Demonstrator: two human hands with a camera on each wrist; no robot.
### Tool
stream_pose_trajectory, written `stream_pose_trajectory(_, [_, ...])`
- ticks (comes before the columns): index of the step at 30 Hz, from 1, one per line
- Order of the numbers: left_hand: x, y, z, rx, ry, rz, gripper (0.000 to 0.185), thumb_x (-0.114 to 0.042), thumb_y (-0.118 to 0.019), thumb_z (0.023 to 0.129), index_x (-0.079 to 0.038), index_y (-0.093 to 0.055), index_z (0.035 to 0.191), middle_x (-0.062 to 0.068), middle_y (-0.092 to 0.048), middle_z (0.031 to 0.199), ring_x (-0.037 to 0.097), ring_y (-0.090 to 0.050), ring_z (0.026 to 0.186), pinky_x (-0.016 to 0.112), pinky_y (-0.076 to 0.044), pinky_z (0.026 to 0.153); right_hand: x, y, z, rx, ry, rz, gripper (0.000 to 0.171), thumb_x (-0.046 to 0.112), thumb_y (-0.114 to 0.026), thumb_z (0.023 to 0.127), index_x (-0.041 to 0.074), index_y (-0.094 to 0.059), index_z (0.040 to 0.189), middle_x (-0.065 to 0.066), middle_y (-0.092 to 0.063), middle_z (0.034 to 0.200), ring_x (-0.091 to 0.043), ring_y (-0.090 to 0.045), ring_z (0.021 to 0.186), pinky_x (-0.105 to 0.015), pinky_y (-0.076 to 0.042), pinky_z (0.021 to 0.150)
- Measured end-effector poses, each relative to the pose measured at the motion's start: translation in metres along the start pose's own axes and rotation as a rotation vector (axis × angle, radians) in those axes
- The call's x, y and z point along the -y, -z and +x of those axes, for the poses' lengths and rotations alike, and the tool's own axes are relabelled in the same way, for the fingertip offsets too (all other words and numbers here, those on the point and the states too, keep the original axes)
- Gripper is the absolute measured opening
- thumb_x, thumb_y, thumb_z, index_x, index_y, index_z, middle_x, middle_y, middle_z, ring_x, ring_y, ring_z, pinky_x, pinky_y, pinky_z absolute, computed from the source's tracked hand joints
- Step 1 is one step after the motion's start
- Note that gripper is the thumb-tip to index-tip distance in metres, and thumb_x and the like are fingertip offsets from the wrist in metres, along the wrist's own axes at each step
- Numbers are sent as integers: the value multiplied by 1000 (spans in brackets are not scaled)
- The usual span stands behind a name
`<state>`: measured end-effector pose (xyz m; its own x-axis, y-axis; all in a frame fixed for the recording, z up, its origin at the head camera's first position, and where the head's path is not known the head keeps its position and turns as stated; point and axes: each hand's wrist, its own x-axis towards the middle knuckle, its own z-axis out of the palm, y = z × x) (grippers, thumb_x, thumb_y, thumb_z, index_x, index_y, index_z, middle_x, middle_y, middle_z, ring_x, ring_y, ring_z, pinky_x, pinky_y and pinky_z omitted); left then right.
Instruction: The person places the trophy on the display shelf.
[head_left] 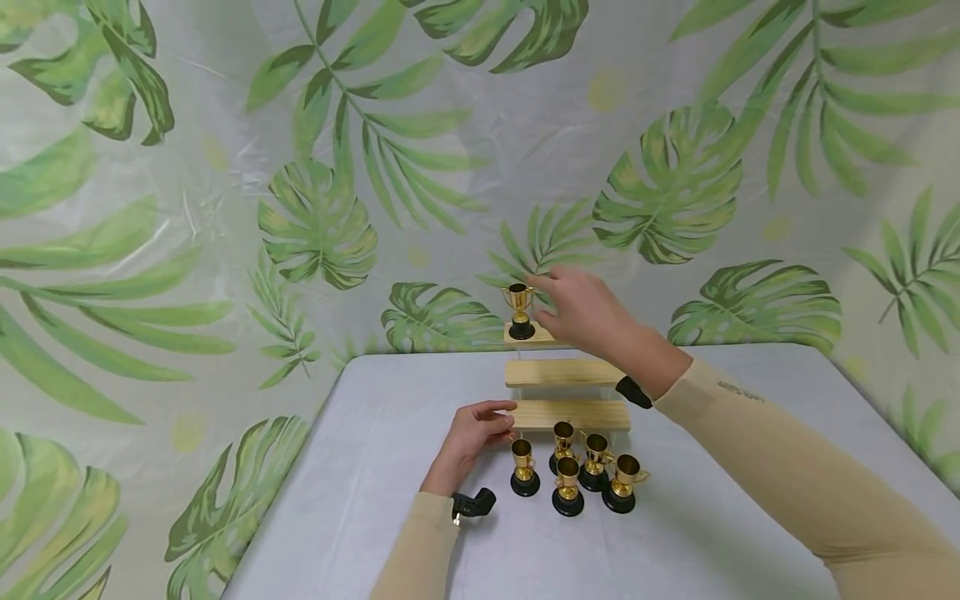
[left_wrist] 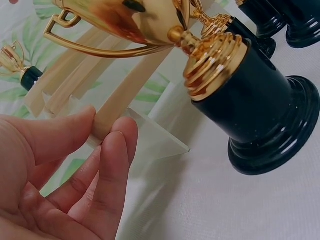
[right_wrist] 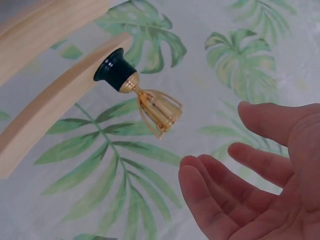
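Note:
My left hand point(head_left: 471, 435) pinches the left end of the lowest wooden step point(head_left: 570, 414) of a three-tier display stand, thumb on one side and fingertips on the other in the left wrist view. Right beside that hand, a small gold trophy cup point(left_wrist: 265, 95) on a black base stands on the table. Another trophy cup point(right_wrist: 160, 112) stands upright at the left end of the top step point(head_left: 550, 333). My right hand point(head_left: 588, 312) is just to its right, fingers apart and loosely bent, with a gap between them and the cup in the right wrist view.
Several more trophy cups point(head_left: 567, 492) stand close together in front of the stand. The middle step point(head_left: 562, 372) lies between the other two. A white cloth covers the table point(head_left: 390, 433), and a leaf-patterned sheet point(head_left: 450, 167) hangs behind it.

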<state>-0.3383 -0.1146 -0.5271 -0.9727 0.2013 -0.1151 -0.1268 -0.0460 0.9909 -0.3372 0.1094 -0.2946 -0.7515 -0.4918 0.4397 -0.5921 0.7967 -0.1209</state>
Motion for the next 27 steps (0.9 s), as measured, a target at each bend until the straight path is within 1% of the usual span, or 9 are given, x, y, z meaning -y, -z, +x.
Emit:
stream_pose_trajectory(2, [0, 0, 0, 3, -10, -1, 28, -7, -76, 90, -5, -74, 118, 12, -71, 95, 21, -73, 80, 33, -61, 76, 0, 0, -4, -5, 14, -7, 50, 25, -74, 95, 9, -60, 140, -16, -63, 109, -26, -60, 79, -40, -52, 63])
stream_pose_trajectory(5, [-2, -1, -1, 7, -19, -8, 28, -5, -76, 90, -4, -74, 118, 12, -71, 94, 21, -73, 78, 33, -61, 74, -1, -1, -10, -13, 33, -22, 50, 24, -76, 93, 9, -61, 138, -13, -63, 103, -22, -57, 71, -37, -50, 59])
stream_pose_trajectory(8, [-2, 0, -1, 11, -27, -11, 28, -5, -75, 90, -3, -74, 118, 13, -71, 93, 21, -73, 77, 33, -61, 73, -2, -3, -16, -7, 45, -22, 51, 25, -78, 91, 10, -63, 137, -10, -63, 100, -21, -56, 71, -37, -50, 59])
stream_pose_trajectory(13, [0, 0, -1, 7, -22, -16, 28, -5, -76, 89, -3, -74, 117, 12, -71, 91, 20, -73, 76, 30, -61, 71, -2, -7, -29, 35, 46, 56, 48, 25, -80, 89, 10, -66, 133, -10, -68, 106, -24, -64, 82, -38, -54, 65])
stream_pose_trajectory(15, [1, 0, -1, 5, -20, -20, 28, -5, -76, 89, -3, -74, 117, 12, -71, 90, 20, -73, 75, 29, -60, 71, -2, -10, -35, 56, 42, 79, 47, 24, -80, 89, 10, -66, 132, -10, -68, 107, -24, -65, 85, -38, -55, 66])
stream_pose_trajectory(18, [2, -1, -1, 1, -21, -19, 28, -5, -76, 90, -3, -74, 117, 11, -71, 90, 19, -73, 76, 30, -61, 71, -2, -15, -44, 84, 34, 77, 48, 26, -81, 88, 9, -67, 131, -10, -69, 108, -22, -64, 83, -37, -55, 66])
stream_pose_trajectory(21, [1, -2, -2, -1, -27, -16, 28, -5, -76, 90, -4, -74, 117, 11, -71, 90, 20, -73, 76, 30, -61, 72, -1, -19, -53, 107, 23, 79, 47, 26, -81, 88, 10, -68, 131, -8, -68, 105, -19, -63, 79, -34, -54, 63])
stream_pose_trajectory(25, [0, -1, -2, 0, -24, -13, 28, -6, -77, 89, -4, -75, 117, 12, -71, 91, 20, -73, 76, 30, -61, 72, -1, -22, -66, 117, 7, 86, 47, 25, -82, 87, 11, -68, 130, -6, -66, 100, -16, -62, 77, -31, -53, 61])
stream_pose_trajectory(27, [-1, -1, -2, -1, -27, -11, 28, -6, -77, 89, -4, -75, 117, 12, -71, 91, 20, -73, 76, 29, -61, 71, -2, -24, -71, 121, 9, 81, 47, 26, -81, 87, 11, -68, 130, -6, -66, 101, -16, -62, 76, -31, -52, 60])
